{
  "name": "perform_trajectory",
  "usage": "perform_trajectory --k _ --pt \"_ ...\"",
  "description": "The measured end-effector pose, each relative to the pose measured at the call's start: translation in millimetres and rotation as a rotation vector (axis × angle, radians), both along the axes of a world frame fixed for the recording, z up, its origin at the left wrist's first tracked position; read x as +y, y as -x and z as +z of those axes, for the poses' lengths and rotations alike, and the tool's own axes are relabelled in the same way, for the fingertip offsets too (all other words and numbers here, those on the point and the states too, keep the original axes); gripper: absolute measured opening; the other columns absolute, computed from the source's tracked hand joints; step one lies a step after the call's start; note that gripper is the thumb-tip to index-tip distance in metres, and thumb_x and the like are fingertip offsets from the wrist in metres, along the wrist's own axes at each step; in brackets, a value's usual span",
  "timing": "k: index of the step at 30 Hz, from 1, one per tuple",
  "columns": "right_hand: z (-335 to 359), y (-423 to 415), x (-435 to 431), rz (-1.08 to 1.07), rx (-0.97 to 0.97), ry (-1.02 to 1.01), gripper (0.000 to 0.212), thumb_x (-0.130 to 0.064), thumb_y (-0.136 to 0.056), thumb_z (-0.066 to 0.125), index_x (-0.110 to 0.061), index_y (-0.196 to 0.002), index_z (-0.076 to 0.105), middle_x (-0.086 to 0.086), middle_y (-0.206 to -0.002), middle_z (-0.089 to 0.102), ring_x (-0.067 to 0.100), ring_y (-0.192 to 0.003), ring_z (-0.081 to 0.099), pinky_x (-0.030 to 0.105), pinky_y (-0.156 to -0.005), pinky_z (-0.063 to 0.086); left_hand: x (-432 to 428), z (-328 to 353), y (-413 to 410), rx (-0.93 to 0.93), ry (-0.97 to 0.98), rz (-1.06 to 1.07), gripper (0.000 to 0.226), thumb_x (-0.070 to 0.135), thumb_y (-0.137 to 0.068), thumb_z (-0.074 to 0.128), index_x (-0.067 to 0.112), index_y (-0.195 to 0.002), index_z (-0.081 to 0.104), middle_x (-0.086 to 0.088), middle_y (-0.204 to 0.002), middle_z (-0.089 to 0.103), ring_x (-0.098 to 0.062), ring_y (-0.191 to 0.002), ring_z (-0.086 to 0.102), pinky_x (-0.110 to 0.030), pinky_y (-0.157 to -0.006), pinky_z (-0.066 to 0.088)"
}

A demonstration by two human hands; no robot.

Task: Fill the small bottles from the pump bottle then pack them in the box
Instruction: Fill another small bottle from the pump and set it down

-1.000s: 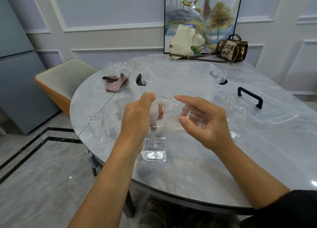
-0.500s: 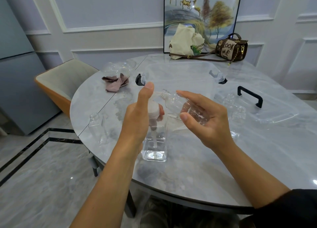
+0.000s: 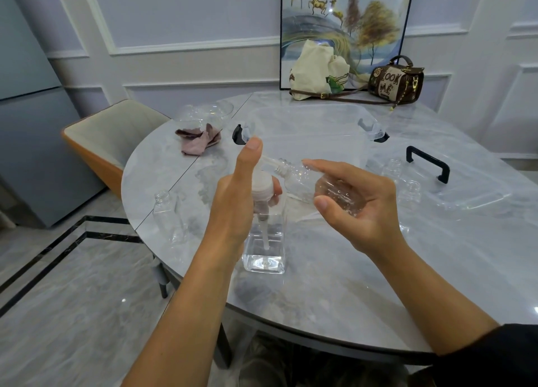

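Note:
A clear square pump bottle (image 3: 264,241) stands near the table's front edge, with a little clear liquid at its bottom. My left hand (image 3: 235,200) grips its white collar, thumb raised over the pump head. My right hand (image 3: 358,203) holds a small clear bottle (image 3: 317,183) tilted on its side, its open neck at the pump's spout. A clear box (image 3: 308,133) with black latches stands behind my hands. One small empty bottle (image 3: 168,215) stands to the left, two more (image 3: 393,171) (image 3: 410,194) to the right.
The box's clear lid (image 3: 465,186) with a black handle lies at the right. A crumpled pink cloth (image 3: 201,140) and a clear dish (image 3: 203,113) sit at the back left. A cream bag (image 3: 317,69) and a brown handbag (image 3: 396,81) stand at the far edge, a chair (image 3: 110,133) at the left.
My left thumb has lifted and the pump head has risen from its pressed position. The small bottle stays at the spout in my right hand.

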State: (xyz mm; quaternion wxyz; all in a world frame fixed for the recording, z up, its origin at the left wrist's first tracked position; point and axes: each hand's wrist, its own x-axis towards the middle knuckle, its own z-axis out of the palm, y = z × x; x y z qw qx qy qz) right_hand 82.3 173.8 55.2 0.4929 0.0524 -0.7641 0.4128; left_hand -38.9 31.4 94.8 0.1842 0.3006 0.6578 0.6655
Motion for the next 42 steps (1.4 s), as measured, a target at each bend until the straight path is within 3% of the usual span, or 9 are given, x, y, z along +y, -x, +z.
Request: perform_trajectory --k 7,10,16,21,26,30,34,38,42 --pt "-0.8 1.4 -2.7 -0.041 0.009 -0.014 0.038 -0.02 -0.088 0.071 -0.013 -0.125 0.07 -0.009 -0.076 0.062 0.015 -0.058 0.053 0.018 -0.062 0.044 0.0 0.9 2.3 -0.013 0.007 -0.005 0.069 0.073 -0.086 0.045 0.011 -0.066 0.069 -0.024 -0.084 0.072 -0.026 -0.072 0.063 -0.039 -0.074 0.049" --pt "-1.4 1.0 -1.3 -0.076 -0.005 -0.033 0.038 -0.021 -0.087 0.072 -0.012 -0.124 0.072 -0.014 -0.076 0.059 0.014 -0.062 0.055 0.021 -0.062 0.045 1.6 1.5 2.9 0.007 0.024 -0.01 0.062 0.061 -0.088 0.046 0.004 -0.072 0.069 -0.013 -0.074 0.068 -0.023 -0.067 0.06 -0.037 -0.067 0.047" --pt "-3.1 1.7 0.8 -0.081 -0.048 -0.043 0.039 -0.022 -0.086 0.073 -0.005 -0.122 0.074 -0.011 -0.078 0.063 0.004 -0.062 0.055 0.012 -0.065 0.042 3.0 2.3 2.2 -0.027 0.021 -0.001 0.043 0.036 -0.1 0.048 0.004 -0.081 0.067 -0.009 -0.073 0.068 -0.02 -0.066 0.06 -0.027 -0.051 0.045" --pt "-1.5 1.9 -1.7 -0.072 -0.036 -0.011 0.037 -0.022 -0.088 0.071 -0.014 -0.124 0.072 -0.002 -0.074 0.063 0.012 -0.057 0.051 0.019 -0.06 0.042 2.2 2.2 1.9 0.004 0.02 -0.027 0.055 0.051 -0.096 0.046 0.006 -0.072 0.066 -0.012 -0.074 0.067 -0.023 -0.066 0.057 -0.033 -0.061 0.046" --pt "-0.8 3.2 -2.8 -0.058 -0.01 -0.008 0.039 -0.022 -0.091 0.07 -0.015 -0.129 0.069 -0.014 -0.077 0.06 0.03 -0.059 0.052 0.037 -0.056 0.046 0.1 3.4 -0.7 -0.002 0.025 -0.013 0.07 0.075 -0.085 0.044 0.012 -0.064 0.066 -0.024 -0.083 0.07 -0.027 -0.073 0.062 -0.039 -0.074 0.05" --pt "-1.7 2.5 -0.3 -0.058 -0.018 -0.018 0.042 -0.023 -0.093 0.071 -0.012 -0.133 0.066 -0.001 -0.085 0.064 0.036 -0.064 0.056 0.044 -0.059 0.048 -0.4 2.4 -3.3 -0.002 0.02 0.004 0.078 0.084 -0.086 0.041 0.015 -0.063 0.069 -0.026 -0.088 0.072 -0.025 -0.075 0.065 -0.038 -0.079 0.053" --pt "-1.4 2.8 0.5 -0.083 -0.025 -0.043 0.044 -0.023 -0.093 0.072 -0.012 -0.135 0.065 0.007 -0.09 0.067 0.028 -0.063 0.057 0.041 -0.059 0.049 -1.0 1.5 -4.1 0.005 0.014 0.003 0.083 0.089 -0.077 0.033 0.016 -0.064 0.07 -0.024 -0.087 0.073 -0.023 -0.077 0.067 -0.039 -0.082 0.052" --pt "-1.6 2.9 1.3 -0.077 -0.028 -0.033 0.044 -0.022 -0.093 0.073 -0.012 -0.135 0.065 0.009 -0.089 0.067 0.017 -0.061 0.053 0.023 -0.061 0.045 -1.2 0.2 -3.1 0.003 0.017 0.001 0.086 0.092 -0.081 0.036 0.015 -0.066 0.072 -0.022 -0.086 0.074 -0.022 -0.077 0.067 -0.037 -0.081 0.052" --pt "-0.5 3.0 0.9 -0.062 -0.027 -0.026 0.044 -0.021 -0.092 0.072 -0.011 -0.134 0.066 0.009 -0.086 0.067 0.013 -0.059 0.051 0.018 -0.063 0.044 0.3 -1.0 -1.1 -0.005 0.017 0.008 0.077 0.084 -0.081 0.039 0.017 -0.063 0.071 -0.022 -0.086 0.074 -0.022 -0.078 0.068 -0.038 -0.086 0.051"
